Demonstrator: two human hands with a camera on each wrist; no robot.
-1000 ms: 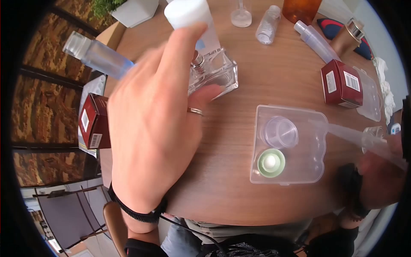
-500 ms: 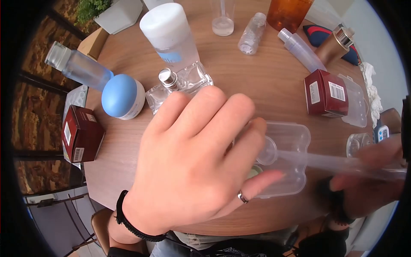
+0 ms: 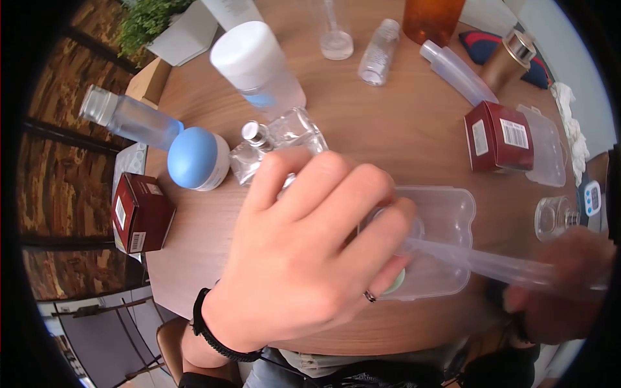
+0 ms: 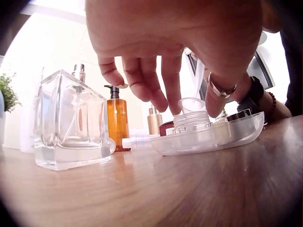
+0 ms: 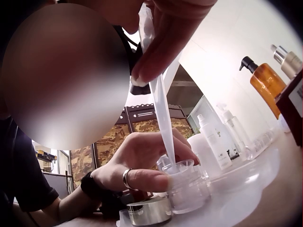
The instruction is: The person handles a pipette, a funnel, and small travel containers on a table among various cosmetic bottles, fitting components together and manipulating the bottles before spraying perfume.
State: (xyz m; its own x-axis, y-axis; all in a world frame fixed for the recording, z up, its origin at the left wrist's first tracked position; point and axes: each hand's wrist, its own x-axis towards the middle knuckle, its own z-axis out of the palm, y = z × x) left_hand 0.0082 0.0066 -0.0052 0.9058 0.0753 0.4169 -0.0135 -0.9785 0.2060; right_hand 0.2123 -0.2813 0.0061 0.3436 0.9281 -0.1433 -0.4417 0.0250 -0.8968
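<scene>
My left hand point(image 3: 310, 252) reaches over a clear plastic case point(image 3: 458, 210). Its thumb and index finger pinch a small clear jar point(image 4: 191, 124) near the rim, with a clear cup-like piece point(image 5: 182, 169) at the mouth. My right hand point(image 3: 559, 291), blurred at the right edge of the head view, holds a long tapered translucent plastic piece point(image 5: 163, 118). Its narrow tip points down into the jar's mouth in the right wrist view. Beside the jar sits a silver lid point(image 5: 150, 211); its pale green inside point(image 3: 396, 282) peeks out below my left fingers.
A glass perfume bottle point(image 3: 297, 132) stands near my left knuckles. Left of it are a blue-lidded jar point(image 3: 192, 157) and a dark red box point(image 3: 145, 213). Another red box point(image 3: 498, 137), a small glass jar point(image 3: 552, 218) and a timer point(image 3: 592, 197) stand on the right.
My left hand has come from the perfume bottle to the jar in the case. The tapered piece in my right hand has swung so its tip meets the jar.
</scene>
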